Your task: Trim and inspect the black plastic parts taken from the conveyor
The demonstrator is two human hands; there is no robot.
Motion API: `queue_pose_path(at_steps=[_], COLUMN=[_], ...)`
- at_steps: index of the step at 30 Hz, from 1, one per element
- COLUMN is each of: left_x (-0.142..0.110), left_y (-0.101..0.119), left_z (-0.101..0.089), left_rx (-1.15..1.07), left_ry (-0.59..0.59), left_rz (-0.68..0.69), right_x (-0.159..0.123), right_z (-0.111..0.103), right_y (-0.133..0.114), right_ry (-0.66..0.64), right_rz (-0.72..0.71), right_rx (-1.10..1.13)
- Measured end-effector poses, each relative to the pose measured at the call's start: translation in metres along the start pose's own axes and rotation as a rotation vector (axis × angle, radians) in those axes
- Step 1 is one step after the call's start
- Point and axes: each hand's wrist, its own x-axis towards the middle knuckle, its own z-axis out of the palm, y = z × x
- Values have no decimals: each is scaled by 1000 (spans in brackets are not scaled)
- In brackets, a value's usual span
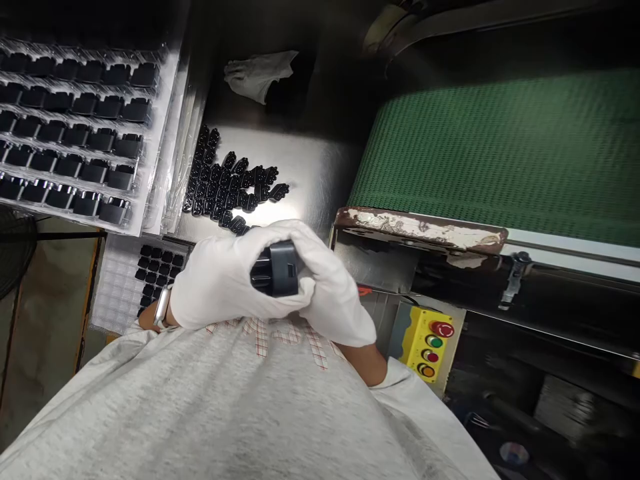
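A black plastic housing (283,268) with ribs or slots on one side is gripped between both of my gloved hands, close to my chest. My left hand (215,280), in a white glove, curls round its left side. On the right, my right hand (327,283) wraps its fingers over the top and right of the part, also in a white glove. Just beyond my hands, a cluster of small black plastic pieces (220,183) lies on the metal table (310,160). The fingertips are partly hidden by the gloves and the housing.
Stacked clear trays of black housings (85,133) stand at the left. Below them is a white tray (113,287) partly filled with small black pieces. A white cloth or glove (260,75) lies farther back. Right are a green conveyor belt (490,153) and a yellow button box (427,343).
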Motion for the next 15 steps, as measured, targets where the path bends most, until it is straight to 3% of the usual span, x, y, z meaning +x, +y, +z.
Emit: queue_pose_path(at_steps=[10, 13, 15], left_x=[0, 3, 6], left_y=[-7, -5, -2], left_z=[3, -1, -4], left_rx=[-153, -198, -198], left_ry=[138, 78, -33], left_rz=[251, 235, 170], right_x=[-12, -8, -5], right_z=[5, 0, -4], right_y=[-13, -8, -3], right_ry=[23, -55, -103], right_rz=[54, 22, -17], right_rx=[132, 75, 47])
